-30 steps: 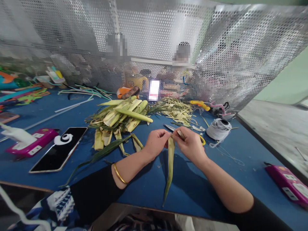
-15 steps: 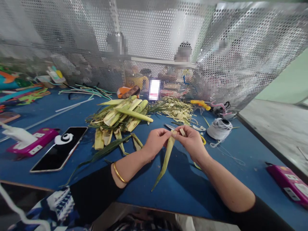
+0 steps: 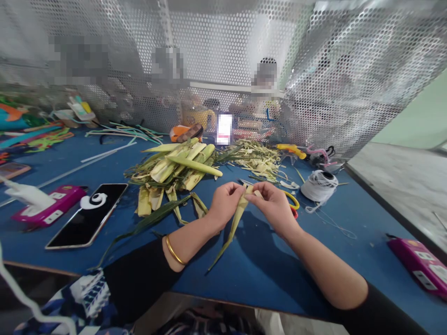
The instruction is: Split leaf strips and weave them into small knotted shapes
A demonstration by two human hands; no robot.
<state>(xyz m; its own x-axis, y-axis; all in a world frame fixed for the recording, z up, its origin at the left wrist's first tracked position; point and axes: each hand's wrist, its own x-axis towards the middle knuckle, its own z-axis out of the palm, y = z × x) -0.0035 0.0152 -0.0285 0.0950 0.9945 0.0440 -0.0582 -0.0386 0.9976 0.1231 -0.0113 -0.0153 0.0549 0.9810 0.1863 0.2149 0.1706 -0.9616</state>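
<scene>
My left hand (image 3: 226,204) and my right hand (image 3: 274,204) meet above the blue table, fingertips pinching the top of one pale green corn husk (image 3: 237,217). Its long narrow tail hangs down toward the front left. A folded bit of husk shows between the right thumb and fingers. Partly behind my right hand lie scissors with yellow and red handles (image 3: 294,201), their blades pointing left. Left of my hands is a heap of corn husks (image 3: 181,168), some still wrapped in ear shapes. A long dark green leaf (image 3: 157,216) trails from it.
Shredded husk strips (image 3: 256,159) are piled at the back, beside a lit phone (image 3: 224,128). A white string spool (image 3: 318,187) and a yellow glue gun (image 3: 291,150) sit rightward. Another phone (image 3: 87,216) and magenta power strips (image 3: 52,204) flank me. Perforated metal mesh (image 3: 223,56) borders the table.
Both hands have shifted slightly left with the husk, and its hanging tip has swung left. More of the scissors' handles shows beside my right hand.
</scene>
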